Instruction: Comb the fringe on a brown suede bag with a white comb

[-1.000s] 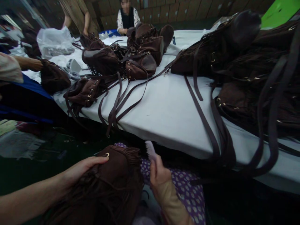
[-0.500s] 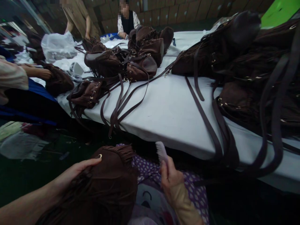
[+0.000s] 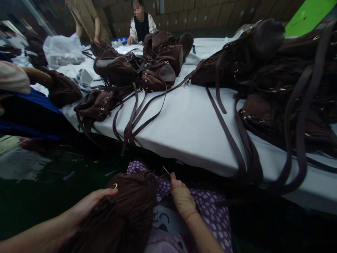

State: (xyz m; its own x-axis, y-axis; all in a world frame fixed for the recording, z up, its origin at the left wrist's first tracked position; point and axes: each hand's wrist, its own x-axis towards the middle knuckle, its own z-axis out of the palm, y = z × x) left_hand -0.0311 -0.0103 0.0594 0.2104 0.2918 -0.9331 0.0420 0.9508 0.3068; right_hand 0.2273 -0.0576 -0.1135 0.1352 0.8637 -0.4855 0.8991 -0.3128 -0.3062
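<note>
A brown suede fringed bag [image 3: 123,214] lies on my lap, below the table's front edge. My left hand [image 3: 91,203] rests flat on its left side, fingers stretched toward a small gold ring [image 3: 115,186] on the bag. My right hand [image 3: 180,196], with a tan wrap around it, is closed on a pale comb [image 3: 166,171] of which only a thin edge shows. That hand is turned down against the fringe at the bag's top right, over my purple dotted garment [image 3: 213,218].
A white-covered table [image 3: 189,126] carries several brown fringed bags [image 3: 147,66] with long dark straps [image 3: 231,140] hanging over its edge; a big heap sits at the right [image 3: 284,80]. Other people work at the far end and at the left, beside a clear plastic bag [image 3: 61,49].
My right hand has rolled over and dropped toward the bag's fringe, so the comb's broad face no longer shows. The left hand has stayed on the bag.
</note>
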